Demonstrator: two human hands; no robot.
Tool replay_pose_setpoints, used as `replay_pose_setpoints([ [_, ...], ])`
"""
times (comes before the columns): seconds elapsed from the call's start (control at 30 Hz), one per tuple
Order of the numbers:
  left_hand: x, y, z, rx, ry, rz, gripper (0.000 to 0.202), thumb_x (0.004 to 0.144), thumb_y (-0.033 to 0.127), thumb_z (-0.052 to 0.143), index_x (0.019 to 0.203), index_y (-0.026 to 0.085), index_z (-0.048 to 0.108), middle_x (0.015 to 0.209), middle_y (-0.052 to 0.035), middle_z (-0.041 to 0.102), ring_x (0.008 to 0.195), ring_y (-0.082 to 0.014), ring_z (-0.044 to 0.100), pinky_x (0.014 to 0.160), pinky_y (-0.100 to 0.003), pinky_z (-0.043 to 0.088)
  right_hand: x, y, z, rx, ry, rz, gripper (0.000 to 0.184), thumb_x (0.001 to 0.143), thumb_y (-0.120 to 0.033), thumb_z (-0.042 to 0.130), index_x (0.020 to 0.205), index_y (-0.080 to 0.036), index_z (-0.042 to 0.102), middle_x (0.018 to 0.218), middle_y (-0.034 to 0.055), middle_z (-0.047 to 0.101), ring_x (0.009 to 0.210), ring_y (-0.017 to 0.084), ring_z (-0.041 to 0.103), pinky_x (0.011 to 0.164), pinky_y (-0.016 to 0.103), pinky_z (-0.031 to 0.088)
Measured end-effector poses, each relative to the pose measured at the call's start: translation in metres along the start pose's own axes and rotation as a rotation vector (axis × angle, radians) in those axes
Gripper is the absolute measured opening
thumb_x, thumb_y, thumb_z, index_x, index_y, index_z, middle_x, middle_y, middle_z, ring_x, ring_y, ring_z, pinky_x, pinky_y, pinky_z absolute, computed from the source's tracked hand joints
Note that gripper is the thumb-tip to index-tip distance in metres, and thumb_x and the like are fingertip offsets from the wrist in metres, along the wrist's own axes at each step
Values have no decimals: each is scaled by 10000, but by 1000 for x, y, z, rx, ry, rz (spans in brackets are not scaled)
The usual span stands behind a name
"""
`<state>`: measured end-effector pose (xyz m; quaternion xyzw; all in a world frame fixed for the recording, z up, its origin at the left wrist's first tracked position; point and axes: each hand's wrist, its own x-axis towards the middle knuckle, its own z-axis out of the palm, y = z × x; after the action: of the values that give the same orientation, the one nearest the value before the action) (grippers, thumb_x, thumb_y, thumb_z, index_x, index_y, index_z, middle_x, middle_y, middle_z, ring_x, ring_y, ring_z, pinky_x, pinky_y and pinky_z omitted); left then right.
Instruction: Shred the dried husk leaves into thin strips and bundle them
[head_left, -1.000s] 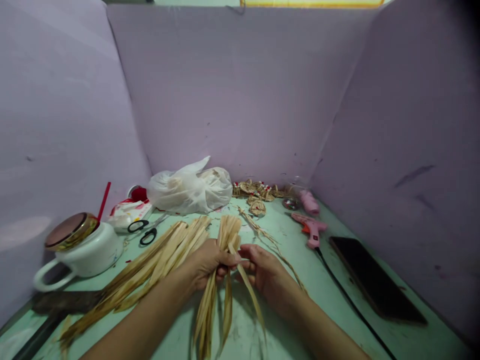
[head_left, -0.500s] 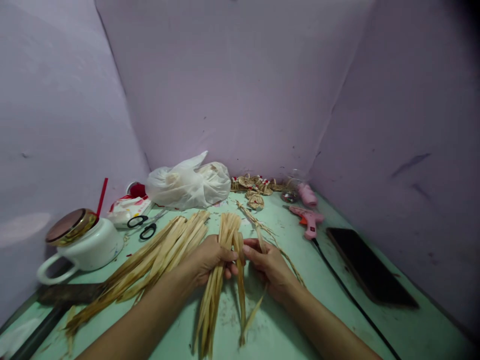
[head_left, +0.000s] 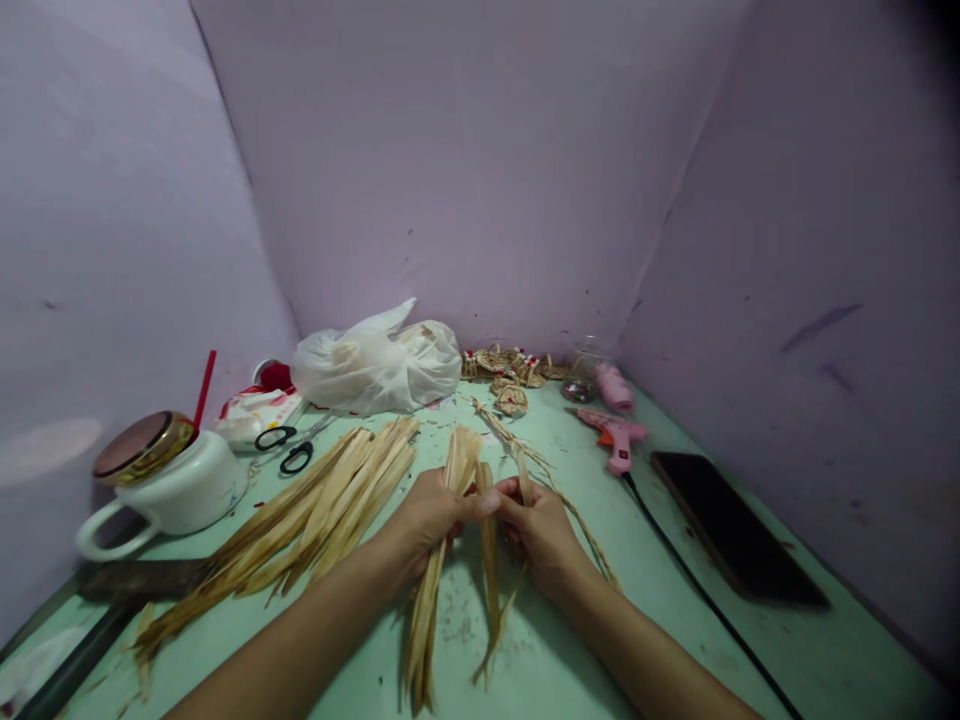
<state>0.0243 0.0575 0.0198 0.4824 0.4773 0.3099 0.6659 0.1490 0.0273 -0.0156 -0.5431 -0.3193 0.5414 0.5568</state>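
Note:
My left hand (head_left: 427, 522) grips a small bundle of dried straw-coloured leaf strips (head_left: 433, 590) near its upper end, the thumb pressed across it. My right hand (head_left: 541, 532) pinches two separate strips (head_left: 490, 560) pulled a little to the right of that bundle; their lower ends hang down onto the green table (head_left: 570, 650). The two hands nearly touch at the fingertips. A larger pile of the same leaf strips (head_left: 315, 520) lies fanned out on the table to the left of my left hand.
A white lidded mug (head_left: 165, 485) and black-handled scissors (head_left: 289, 448) sit at the left. A white plastic bag (head_left: 379, 360), small woven pieces (head_left: 510, 375), a pink glue gun (head_left: 616, 438) with its cord and a dark phone (head_left: 731, 530) lie behind and right. Lilac walls enclose the table.
My right hand has drawn strips out of the bundle and parted them to the right. The bundle in my left hand has thinned and shifted slightly lower.

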Motion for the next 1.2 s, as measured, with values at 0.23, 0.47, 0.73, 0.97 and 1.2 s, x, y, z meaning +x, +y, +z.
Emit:
replay_pose_setpoints([
  [0.23, -2, -9, 12, -64, 66, -38, 323, 509, 294, 758, 677, 135, 533, 396, 73, 410, 326, -45, 305, 310, -177, 182, -2, 4, 3, -99, 36, -104, 264, 539, -316, 721, 621, -145, 537, 465, -68, 446, 420, 50, 340, 409, 196, 246],
  [0.47, 7, -5, -3, -1, 62, -81, 94, 652, 174, 601, 638, 119, 526, 363, 55, 399, 312, -46, 320, 300, -152, 207, -1, -2, -2, -3, -96, 22, 301, 571, -371, 697, 627, -170, 479, 412, -82, 386, 381, 41, 285, 388, 192, 163],
  [0.73, 12, 1, -13, -49, 61, -125, 85, 692, 115, 525, 615, 136, 498, 315, 55, 389, 268, -50, 303, 290, -150, 182, 3, -7, -8, 41, -148, 102, 388, 546, -441, 712, 652, -179, 447, 415, -88, 352, 374, 30, 241, 370, 181, 81],
  [0.97, 10, 1, -10, -50, 60, -134, 53, 689, 119, 537, 639, 103, 542, 354, 45, 426, 267, -40, 315, 287, -150, 184, 1, -10, -7, -36, -172, 134, 373, 545, -445, 702, 693, -146, 537, 440, -81, 360, 381, 29, 231, 362, 188, 77],
  [1.2, 5, 2, -3, 14, 80, -74, 46, 668, 107, 548, 630, 120, 525, 346, 59, 415, 268, -41, 315, 283, -150, 184, -1, -7, -6, -109, -159, 52, 378, 620, -520, 618, 716, -162, 541, 384, -92, 337, 348, 42, 223, 356, 206, 100],
])
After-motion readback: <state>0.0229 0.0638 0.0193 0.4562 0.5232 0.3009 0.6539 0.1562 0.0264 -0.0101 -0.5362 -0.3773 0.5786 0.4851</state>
